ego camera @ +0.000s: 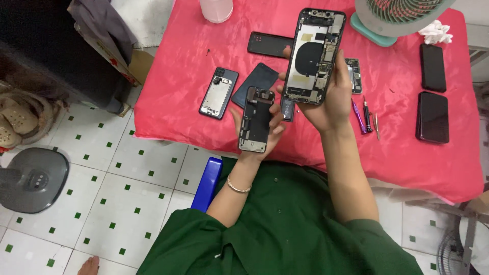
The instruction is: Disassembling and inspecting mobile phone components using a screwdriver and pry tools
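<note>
Gripping flat rectangular opened phone (314, 56), smaller screen panel (255, 120)

Bright, even indoor light from overhead, no hard shadows. Red cloth (417, 158) on the tabletop has a soft sheen, pale glare patches near top centre. White floor tiles (127, 168) well lit, slightly washed out. Dark corner top left is dim, detail lost. Soft shadow under the arms on the green shirt (285, 224). Wide-angle lens: tile lines bow, edges stretch. Centre sharp; open phone (314, 56) shows fine parts clearly. Corners soften a bit, fan (30, 178) at left is slightly blurred. Colours saturated, mild compression noise.
</note>
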